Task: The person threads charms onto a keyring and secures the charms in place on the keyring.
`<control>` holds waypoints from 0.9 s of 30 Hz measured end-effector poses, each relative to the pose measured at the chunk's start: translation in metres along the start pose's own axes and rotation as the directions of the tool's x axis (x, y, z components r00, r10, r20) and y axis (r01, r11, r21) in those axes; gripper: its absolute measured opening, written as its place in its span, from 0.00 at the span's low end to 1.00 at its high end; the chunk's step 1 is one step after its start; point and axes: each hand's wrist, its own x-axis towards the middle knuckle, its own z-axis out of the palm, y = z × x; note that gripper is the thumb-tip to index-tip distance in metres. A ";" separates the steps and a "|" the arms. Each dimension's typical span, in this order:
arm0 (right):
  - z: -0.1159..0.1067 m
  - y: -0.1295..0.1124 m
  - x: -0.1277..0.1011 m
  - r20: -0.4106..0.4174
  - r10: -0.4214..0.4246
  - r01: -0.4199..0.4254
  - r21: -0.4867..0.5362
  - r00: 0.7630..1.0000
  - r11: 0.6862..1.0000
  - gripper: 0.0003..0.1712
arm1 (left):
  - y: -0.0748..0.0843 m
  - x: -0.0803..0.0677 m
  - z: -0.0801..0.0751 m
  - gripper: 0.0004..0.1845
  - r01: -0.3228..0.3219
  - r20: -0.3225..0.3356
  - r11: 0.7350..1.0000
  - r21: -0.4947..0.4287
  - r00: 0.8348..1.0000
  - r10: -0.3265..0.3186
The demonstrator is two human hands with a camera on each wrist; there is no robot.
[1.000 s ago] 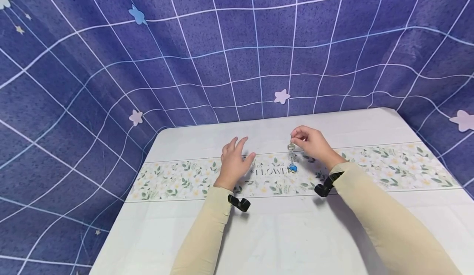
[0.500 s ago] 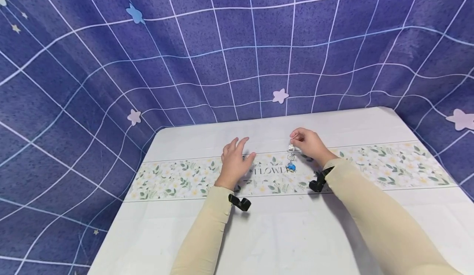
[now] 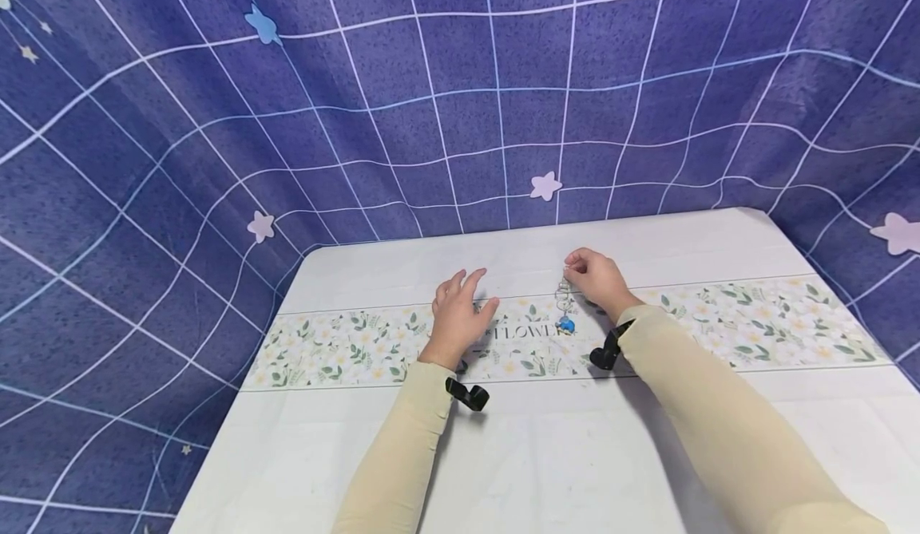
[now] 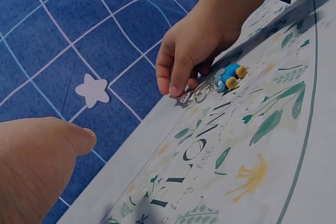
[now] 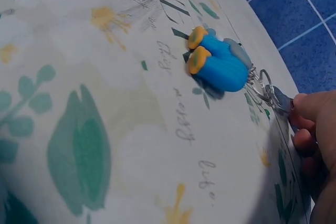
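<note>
My right hand [image 3: 602, 282] pinches the metal end of a keychain between thumb and fingertips, near the back of the table. Below those fingers the silver rings and chain [image 5: 265, 86] lead down to a small blue figure [image 5: 223, 67] with yellow-orange feet. In the head view the blue figure [image 3: 566, 325] overlaps the printed lettering. Part of the metal piece is hidden behind the fingertips. To the left, my left hand [image 3: 458, 320] holds nothing, its fingers spread and relaxed over the floral band. Only the thumb side of the left hand [image 4: 42, 163] shows in the left wrist view.
A white table [image 3: 517, 446] carries a floral printed band [image 3: 345, 350] with lettering across it. Behind the table and along its sides hangs a blue curtain [image 3: 460, 143] with a pale grid and stars. Both wrists wear black camera straps [image 3: 465, 394].
My right wrist and forearm have shifted left, and the hand has turned a little. The keychain's metal part has changed its angle while hanging in about the same place. My left hand stays nearly still.
</note>
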 end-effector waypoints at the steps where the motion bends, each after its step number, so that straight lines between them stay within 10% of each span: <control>1: 0.000 0.000 0.000 -0.002 0.004 -0.004 -0.010 1.000 1.000 0.10 | 0.000 0.000 0.000 0.33 0.002 0.000 1.000 -0.001 1.000 -0.002; 27: 0.013 -0.002 0.002 -0.065 0.055 -0.065 -0.168 0.996 0.984 0.08 | 0.002 0.001 0.007 0.31 -0.015 0.006 1.000 0.009 1.000 0.015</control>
